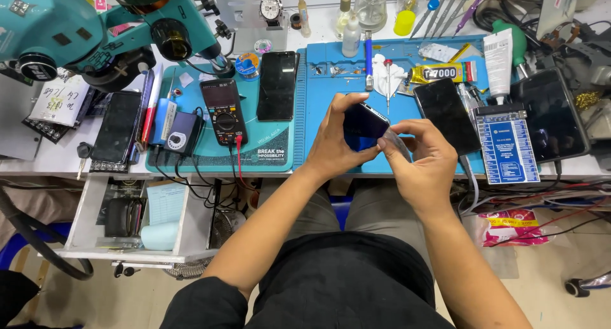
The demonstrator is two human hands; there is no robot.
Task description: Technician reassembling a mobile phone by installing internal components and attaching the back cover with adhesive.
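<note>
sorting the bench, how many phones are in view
5, maybe more hidden in clutter: held phone in left hand and right hand; green mat phone; blue mat phone; far-left phone; far-right phone.

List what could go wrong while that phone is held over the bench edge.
1. The dark phone is held in the air by the left hand and right hand; a slipped grip could drop it onto the lap or floor.
2. The clear film pinched at its corner by the right hand might tear or crease.
3. The glue tube and loose tools lie just behind, easily knocked.
</note>
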